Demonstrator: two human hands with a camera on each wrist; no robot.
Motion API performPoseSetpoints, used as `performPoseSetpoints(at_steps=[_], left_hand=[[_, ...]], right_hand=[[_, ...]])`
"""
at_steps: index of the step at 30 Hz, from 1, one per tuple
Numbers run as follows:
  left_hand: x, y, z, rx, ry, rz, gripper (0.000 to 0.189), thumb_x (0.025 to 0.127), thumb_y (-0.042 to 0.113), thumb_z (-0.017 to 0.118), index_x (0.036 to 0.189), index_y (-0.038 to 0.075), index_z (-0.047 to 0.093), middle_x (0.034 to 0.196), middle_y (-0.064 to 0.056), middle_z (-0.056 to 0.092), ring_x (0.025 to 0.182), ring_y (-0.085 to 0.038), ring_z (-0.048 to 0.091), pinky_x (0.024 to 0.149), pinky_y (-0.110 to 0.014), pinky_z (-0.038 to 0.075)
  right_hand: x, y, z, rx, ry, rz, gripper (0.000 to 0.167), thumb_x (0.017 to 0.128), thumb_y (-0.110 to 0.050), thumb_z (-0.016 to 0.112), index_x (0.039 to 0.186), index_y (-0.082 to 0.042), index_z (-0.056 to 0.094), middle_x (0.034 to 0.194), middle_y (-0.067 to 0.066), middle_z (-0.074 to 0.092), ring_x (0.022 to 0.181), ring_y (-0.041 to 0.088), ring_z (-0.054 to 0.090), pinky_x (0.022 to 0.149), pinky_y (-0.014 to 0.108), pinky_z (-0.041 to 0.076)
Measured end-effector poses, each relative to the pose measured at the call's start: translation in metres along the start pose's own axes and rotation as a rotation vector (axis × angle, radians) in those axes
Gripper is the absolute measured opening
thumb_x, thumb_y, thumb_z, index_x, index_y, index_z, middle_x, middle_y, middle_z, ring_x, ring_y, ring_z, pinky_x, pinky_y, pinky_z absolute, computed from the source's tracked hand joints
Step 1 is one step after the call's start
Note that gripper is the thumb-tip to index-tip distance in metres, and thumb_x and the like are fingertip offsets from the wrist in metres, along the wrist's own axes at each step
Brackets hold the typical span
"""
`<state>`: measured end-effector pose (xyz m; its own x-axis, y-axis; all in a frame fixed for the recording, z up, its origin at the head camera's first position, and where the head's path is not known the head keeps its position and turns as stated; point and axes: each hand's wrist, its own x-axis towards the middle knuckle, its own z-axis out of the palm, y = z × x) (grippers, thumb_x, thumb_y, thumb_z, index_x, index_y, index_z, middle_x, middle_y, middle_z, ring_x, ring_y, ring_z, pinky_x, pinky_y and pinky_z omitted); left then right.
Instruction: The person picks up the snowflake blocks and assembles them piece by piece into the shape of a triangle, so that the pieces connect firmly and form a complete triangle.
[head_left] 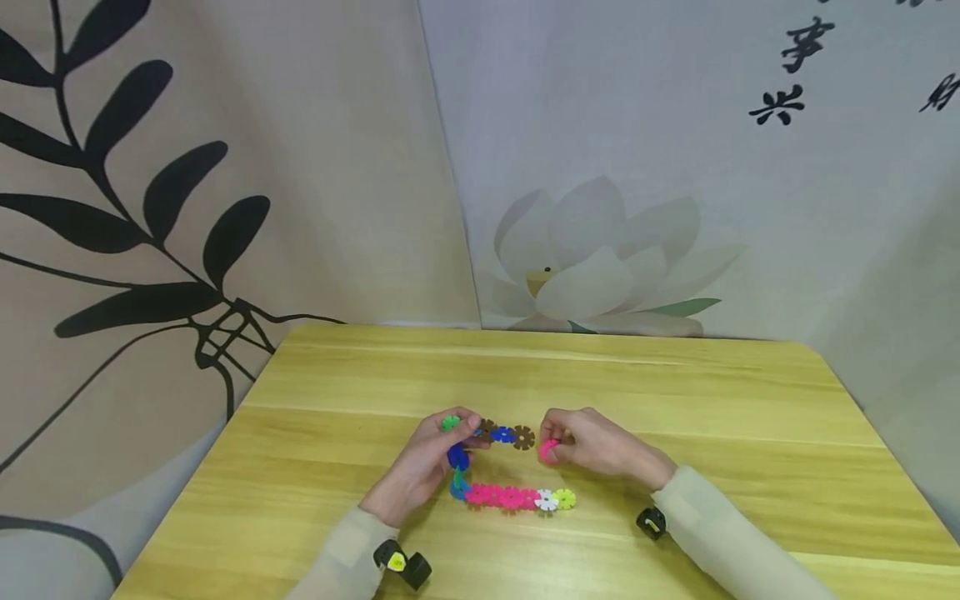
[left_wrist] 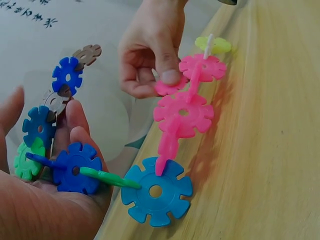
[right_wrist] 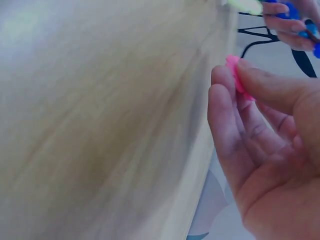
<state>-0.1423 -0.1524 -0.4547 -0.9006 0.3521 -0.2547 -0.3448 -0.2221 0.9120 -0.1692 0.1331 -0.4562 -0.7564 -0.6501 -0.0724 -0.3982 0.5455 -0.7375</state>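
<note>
A long chain of slotted plastic flower discs [head_left: 510,497] bends in a U, its open side to the right. My left hand [head_left: 423,462] holds it at the bend, around the green and dark blue discs [left_wrist: 76,168], with the thumb on the near side. The upper arm of the chain ends in a brown disc [head_left: 523,437]; pink discs, a white one and a yellow-green disc [head_left: 564,499] form the lower arm. Just right of the brown end, my right hand [head_left: 600,442] pinches a loose pink disc [right_wrist: 234,67] between thumb and fingers.
A wooden table [head_left: 712,400] lies under both hands. Behind its far edge hangs a pale cloth backdrop [head_left: 360,167] printed with dark leaves and a lotus. Each wrist wears a small black camera band [head_left: 651,522].
</note>
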Motion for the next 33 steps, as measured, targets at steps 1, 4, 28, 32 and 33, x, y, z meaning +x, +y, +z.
performPoseSetpoints(at_steps=[1,4,28,32,33], left_hand=[[0.0,0.0,0.001,-0.01,0.008,-0.004,0.012,0.101,0.03,0.069,0.1,0.018,0.068,0.103,0.001,0.072,0.095,-0.017,0.071,0.088,-0.032,0.052],[0.0,-0.001,0.002,-0.048,0.025,-0.013,0.021,0.104,0.036,0.063,0.105,0.016,0.067,0.11,-0.002,0.072,0.097,-0.017,0.071,0.083,-0.028,0.054],[0.005,-0.006,0.019,-0.015,0.092,0.065,0.009,0.097,0.019,0.073,0.102,0.013,0.069,0.1,-0.003,0.075,0.092,-0.018,0.072,0.082,-0.031,0.054],[0.005,-0.007,0.021,0.001,0.091,0.08,0.007,0.096,0.015,0.074,0.101,0.013,0.069,0.099,-0.003,0.076,0.093,-0.019,0.072,0.09,-0.037,0.052],[0.005,-0.007,0.022,0.005,0.089,0.084,0.007,0.096,0.014,0.075,0.101,0.013,0.07,0.098,-0.003,0.076,0.093,-0.019,0.072,0.091,-0.038,0.052]], right_hand=[[-0.002,-0.001,-0.001,0.018,0.009,0.004,0.01,0.097,-0.01,0.073,0.102,-0.015,0.067,0.091,-0.005,0.069,0.077,0.01,0.064,0.068,0.027,0.057],[-0.008,-0.003,-0.003,0.085,0.035,0.005,0.009,0.097,-0.009,0.072,0.103,-0.012,0.067,0.091,-0.002,0.068,0.076,0.016,0.068,0.067,0.031,0.06],[-0.043,-0.026,-0.007,0.371,0.407,0.161,0.021,0.096,-0.002,0.07,0.116,0.001,0.065,0.099,0.011,0.07,0.084,0.026,0.074,0.075,0.043,0.063],[-0.045,-0.028,-0.008,0.399,0.411,0.166,0.02,0.097,-0.006,0.071,0.114,0.002,0.065,0.097,0.011,0.071,0.085,0.035,0.073,0.076,0.043,0.063],[-0.045,-0.029,-0.008,0.404,0.413,0.166,0.02,0.097,-0.007,0.071,0.113,0.002,0.065,0.096,0.011,0.071,0.085,0.037,0.073,0.076,0.044,0.063]])
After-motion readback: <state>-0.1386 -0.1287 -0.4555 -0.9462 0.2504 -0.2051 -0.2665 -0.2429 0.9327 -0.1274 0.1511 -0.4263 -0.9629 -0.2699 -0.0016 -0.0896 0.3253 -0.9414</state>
